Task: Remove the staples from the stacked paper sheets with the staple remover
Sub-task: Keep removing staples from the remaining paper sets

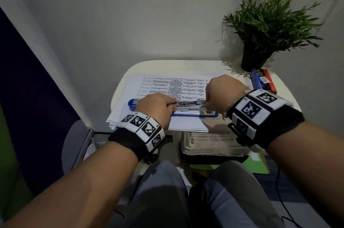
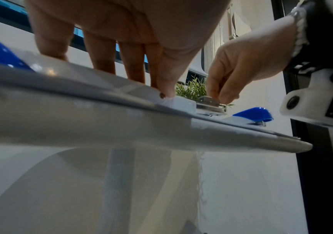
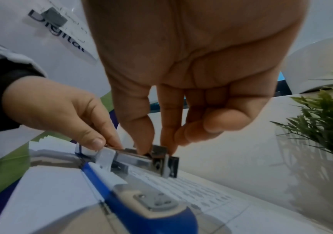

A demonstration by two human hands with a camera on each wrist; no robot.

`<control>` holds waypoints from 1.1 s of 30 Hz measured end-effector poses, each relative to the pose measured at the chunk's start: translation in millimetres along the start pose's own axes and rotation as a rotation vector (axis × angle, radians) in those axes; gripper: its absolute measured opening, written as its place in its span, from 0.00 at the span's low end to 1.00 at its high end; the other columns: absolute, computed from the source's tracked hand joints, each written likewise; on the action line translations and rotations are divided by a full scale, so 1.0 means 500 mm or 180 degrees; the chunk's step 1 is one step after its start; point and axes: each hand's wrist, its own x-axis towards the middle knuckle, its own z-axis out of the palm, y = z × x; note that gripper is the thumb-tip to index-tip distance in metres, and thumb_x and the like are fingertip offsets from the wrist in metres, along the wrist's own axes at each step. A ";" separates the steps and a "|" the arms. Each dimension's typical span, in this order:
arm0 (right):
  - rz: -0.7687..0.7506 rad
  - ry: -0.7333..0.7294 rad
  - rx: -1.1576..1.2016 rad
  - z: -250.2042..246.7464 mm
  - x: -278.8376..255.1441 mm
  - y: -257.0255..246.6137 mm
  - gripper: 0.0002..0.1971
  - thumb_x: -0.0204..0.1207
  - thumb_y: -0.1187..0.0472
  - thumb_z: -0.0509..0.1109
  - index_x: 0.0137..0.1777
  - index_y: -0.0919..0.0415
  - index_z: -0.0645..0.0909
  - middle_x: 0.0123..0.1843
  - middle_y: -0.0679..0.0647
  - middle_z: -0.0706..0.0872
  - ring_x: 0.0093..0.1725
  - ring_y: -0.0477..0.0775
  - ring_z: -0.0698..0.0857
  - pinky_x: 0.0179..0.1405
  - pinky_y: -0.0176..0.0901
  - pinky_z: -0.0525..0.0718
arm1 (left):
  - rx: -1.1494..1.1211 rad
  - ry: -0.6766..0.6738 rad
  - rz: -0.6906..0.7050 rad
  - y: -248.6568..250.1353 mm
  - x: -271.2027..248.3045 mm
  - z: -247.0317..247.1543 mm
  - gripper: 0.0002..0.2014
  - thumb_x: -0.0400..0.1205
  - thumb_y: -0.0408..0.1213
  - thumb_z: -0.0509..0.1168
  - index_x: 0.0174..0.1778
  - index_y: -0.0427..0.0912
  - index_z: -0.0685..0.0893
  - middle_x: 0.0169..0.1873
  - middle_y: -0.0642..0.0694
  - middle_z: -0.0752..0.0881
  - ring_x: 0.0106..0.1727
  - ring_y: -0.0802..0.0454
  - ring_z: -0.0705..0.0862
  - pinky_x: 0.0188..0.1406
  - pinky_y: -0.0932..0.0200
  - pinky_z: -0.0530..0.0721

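Here, right fingers (image 3: 139,134) on stapler magazine (image 3: 133,159)

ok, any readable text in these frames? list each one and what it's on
"Digital": dark print on the white panel, partly under a grey patch.
Table print on the top sheet: too small to read.
Label on the box by the plant: blurred.
Handwriting on the lower paper pile: not legible.

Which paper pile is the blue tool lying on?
The white pile on the tabletop, printed grid facing up; the yellowed pile sits lower, beneath the tabletop's edge.
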 end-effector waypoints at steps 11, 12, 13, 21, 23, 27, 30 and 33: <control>-0.0159 -0.0135 -0.0520 -0.014 0.019 -0.015 0.06 0.74 0.60 0.72 0.42 0.62 0.86 0.35 0.55 0.82 0.37 0.57 0.81 0.34 0.40 0.75 | -0.0035 0.0014 0.0115 -0.005 -0.002 0.003 0.12 0.83 0.43 0.61 0.55 0.45 0.87 0.54 0.47 0.87 0.58 0.46 0.81 0.58 0.48 0.80; -0.0176 -0.0151 -0.0525 -0.015 0.020 -0.014 0.06 0.74 0.59 0.72 0.44 0.62 0.87 0.38 0.56 0.84 0.39 0.58 0.82 0.35 0.40 0.76 | -0.0070 0.0020 0.0109 -0.006 -0.002 0.003 0.12 0.83 0.43 0.61 0.55 0.46 0.87 0.54 0.48 0.87 0.58 0.46 0.81 0.58 0.49 0.79; -0.0186 -0.0158 -0.0510 -0.016 0.020 -0.013 0.08 0.74 0.58 0.72 0.46 0.61 0.88 0.40 0.56 0.86 0.41 0.57 0.83 0.36 0.40 0.76 | -0.0097 0.0024 0.0107 -0.006 -0.003 0.004 0.12 0.83 0.43 0.61 0.56 0.47 0.87 0.55 0.48 0.87 0.59 0.46 0.81 0.58 0.49 0.79; -0.0253 -0.0239 -0.0541 -0.020 0.015 -0.013 0.12 0.75 0.54 0.72 0.52 0.60 0.87 0.48 0.56 0.88 0.49 0.57 0.86 0.42 0.42 0.82 | -0.0131 0.0045 0.0165 -0.010 -0.002 0.008 0.12 0.83 0.42 0.60 0.55 0.46 0.87 0.54 0.48 0.87 0.59 0.46 0.81 0.60 0.49 0.78; -0.0285 -0.0259 -0.0595 -0.020 0.015 -0.014 0.12 0.75 0.53 0.72 0.52 0.60 0.87 0.48 0.55 0.88 0.49 0.56 0.86 0.42 0.42 0.83 | -0.0063 0.0058 0.0185 -0.009 -0.003 0.008 0.12 0.83 0.42 0.60 0.53 0.43 0.87 0.52 0.46 0.87 0.56 0.46 0.81 0.57 0.49 0.79; -0.0260 -0.0289 -0.0626 -0.023 0.015 -0.015 0.11 0.75 0.53 0.72 0.51 0.60 0.87 0.46 0.55 0.88 0.46 0.56 0.86 0.37 0.40 0.79 | -0.0055 0.0087 0.0191 -0.008 -0.004 0.007 0.12 0.83 0.41 0.60 0.53 0.42 0.87 0.51 0.46 0.87 0.55 0.47 0.81 0.56 0.50 0.78; -0.0249 -0.0319 -0.0600 -0.024 0.017 -0.014 0.10 0.74 0.55 0.73 0.51 0.60 0.88 0.47 0.55 0.89 0.47 0.55 0.86 0.37 0.40 0.79 | -0.0040 0.0103 0.0208 -0.008 -0.004 0.008 0.12 0.83 0.42 0.60 0.52 0.42 0.87 0.51 0.46 0.87 0.55 0.47 0.81 0.56 0.50 0.79; -0.0260 -0.0343 -0.0532 -0.027 0.015 -0.009 0.13 0.73 0.53 0.75 0.53 0.60 0.88 0.49 0.54 0.89 0.51 0.56 0.86 0.45 0.43 0.84 | -0.0018 0.0108 0.0206 -0.007 -0.005 0.007 0.12 0.83 0.41 0.60 0.52 0.43 0.87 0.51 0.46 0.87 0.54 0.46 0.81 0.55 0.51 0.79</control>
